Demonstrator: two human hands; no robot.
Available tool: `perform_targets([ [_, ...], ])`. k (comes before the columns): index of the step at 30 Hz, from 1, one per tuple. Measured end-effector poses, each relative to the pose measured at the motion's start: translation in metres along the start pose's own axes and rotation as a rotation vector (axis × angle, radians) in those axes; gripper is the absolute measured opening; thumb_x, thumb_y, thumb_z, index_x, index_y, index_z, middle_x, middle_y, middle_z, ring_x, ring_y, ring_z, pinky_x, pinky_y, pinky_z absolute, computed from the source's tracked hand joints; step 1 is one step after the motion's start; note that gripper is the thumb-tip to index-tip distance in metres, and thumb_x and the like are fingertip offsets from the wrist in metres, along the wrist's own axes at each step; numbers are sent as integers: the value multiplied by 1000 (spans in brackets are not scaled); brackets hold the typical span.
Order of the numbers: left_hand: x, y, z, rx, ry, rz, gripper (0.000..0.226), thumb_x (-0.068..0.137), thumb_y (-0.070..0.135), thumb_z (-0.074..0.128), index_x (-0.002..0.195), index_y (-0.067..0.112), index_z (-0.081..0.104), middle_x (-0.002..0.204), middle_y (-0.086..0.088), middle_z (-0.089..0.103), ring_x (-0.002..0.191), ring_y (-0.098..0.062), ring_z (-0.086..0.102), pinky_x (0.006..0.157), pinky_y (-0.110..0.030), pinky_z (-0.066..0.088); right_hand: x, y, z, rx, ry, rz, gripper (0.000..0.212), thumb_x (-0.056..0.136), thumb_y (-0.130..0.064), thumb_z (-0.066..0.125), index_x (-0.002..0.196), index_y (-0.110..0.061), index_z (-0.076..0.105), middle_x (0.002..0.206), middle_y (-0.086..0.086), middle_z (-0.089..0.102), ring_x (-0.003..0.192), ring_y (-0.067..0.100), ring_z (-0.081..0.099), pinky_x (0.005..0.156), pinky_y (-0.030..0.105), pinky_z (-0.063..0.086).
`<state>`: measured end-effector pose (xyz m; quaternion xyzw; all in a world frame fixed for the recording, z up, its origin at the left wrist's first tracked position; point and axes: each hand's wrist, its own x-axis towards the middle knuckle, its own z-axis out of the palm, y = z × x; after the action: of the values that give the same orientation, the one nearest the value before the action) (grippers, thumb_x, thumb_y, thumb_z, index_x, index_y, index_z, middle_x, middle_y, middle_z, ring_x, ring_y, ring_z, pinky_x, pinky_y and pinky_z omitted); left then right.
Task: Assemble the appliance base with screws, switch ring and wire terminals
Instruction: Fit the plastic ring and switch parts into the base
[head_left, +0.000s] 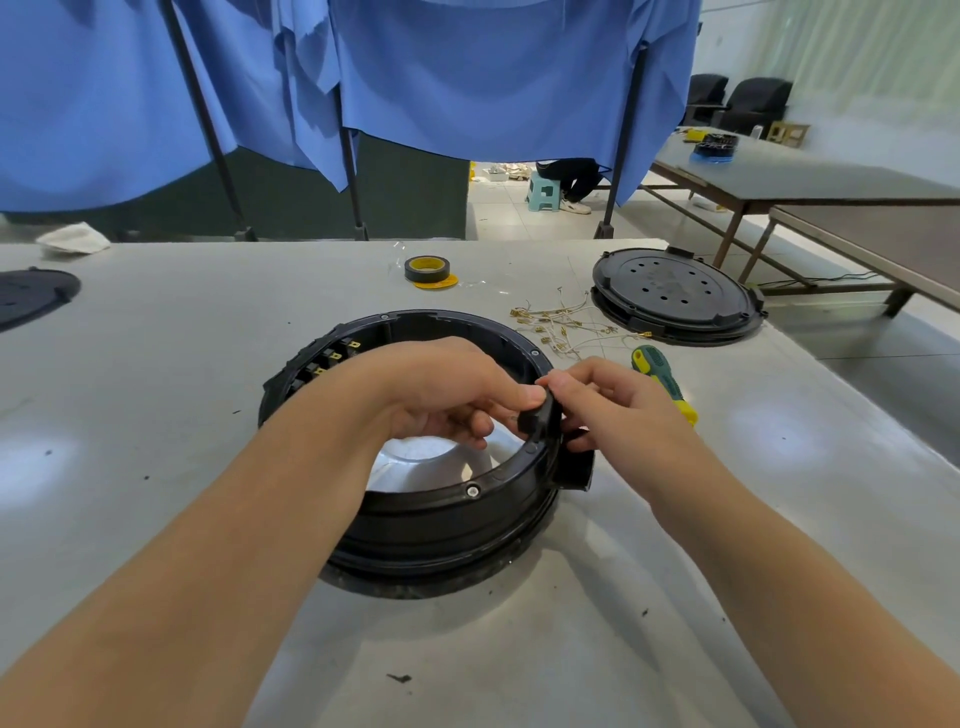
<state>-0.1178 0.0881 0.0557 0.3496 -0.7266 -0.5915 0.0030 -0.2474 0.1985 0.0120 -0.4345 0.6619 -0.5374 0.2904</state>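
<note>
Black appliance base (447, 512), both hands (452, 395) pinching its rim

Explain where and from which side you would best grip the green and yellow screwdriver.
Probably round the green and yellow screwdriver handle's middle, coming from above: it lies flat on the table, right of the right hand, its far end beside the wire terminals.
</note>
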Motion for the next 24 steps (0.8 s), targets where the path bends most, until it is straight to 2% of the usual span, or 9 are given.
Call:
perform_targets([
  [3,1,-1,0,-8,-8,-2,18,91,20,64,75,12,67,55,7,63,53,-9,46,67,-27,49,2,-1,-1,18,16,67,8,87,-37,64,88,-29,66,79,-1,65,59,-3,61,53,11,49],
  [8,4,-4,-1,-34,12,6,25,89,20,66,64,15,68,57,4,63,56,-11,51,64,-27,49,7,-6,1,-55,-43,109,27,92,-36,57,118,-38,52,91,-9,63,76,3,62,54,13,47],
  [9,4,-5,-1,-37,21,6,25,89,20,67,64,15,69,60,2,63,59,-12,53,63,-27,50,7,-9,2,-65,-55,122,23,93,-36,55,115,-41,53,90,-13,63,75,2,60,54,13,45],
  [11,4,-8,0,-32,48,0,16,88,23,68,75,14,70,76,-3,64,67,-15,55,63,-27,49,9,-13,2,-111,-72,155,8,94,-37,53,91,-41,59,71,-18,64,65,-3,60,51,14,42],
  [13,5,-10,2,-24,70,-10,14,88,26,68,90,12,68,95,-10,62,72,-17,55,61,-28,48,9,-16,2,-123,-86,192,27,94,-35,52,68,-36,59,50,-18,60,48,-9,56,42,11,39],
  [15,6,-11,2,-31,62,-27,16,88,26,67,96,13,64,100,-11,60,71,-17,56,59,-27,47,10,-19,1,-127,-94,229,31,95,-33,53,64,-34,58,55,-16,59,51,-2,58,43,15,39],
  [18,7,-10,2,-44,17,-36,13,90,26,65,99,15,63,99,-9,58,71,-15,53,57,-25,43,13,-22,-2,-134,-115,281,9,95,-34,55,90,-36,62,80,-12,59,66,6,53,54,23,37],
  [21,9,-10,2,-49,-10,-34,10,92,25,62,97,17,65,101,-9,55,72,-14,51,56,-24,37,15,-27,-3,-137,-91,319,33,93,-33,58,125,-28,57,92,-7,57,70,9,52,56,24,38],
  [24,8,-10,1,-53,-36,-32,10,93,24,60,96,18,67,100,-6,55,77,-14,49,59,-24,33,16,-33,1,-144,-87,345,39,94,-29,58,132,-22,54,106,2,58,73,11,52,56,25,40],
])
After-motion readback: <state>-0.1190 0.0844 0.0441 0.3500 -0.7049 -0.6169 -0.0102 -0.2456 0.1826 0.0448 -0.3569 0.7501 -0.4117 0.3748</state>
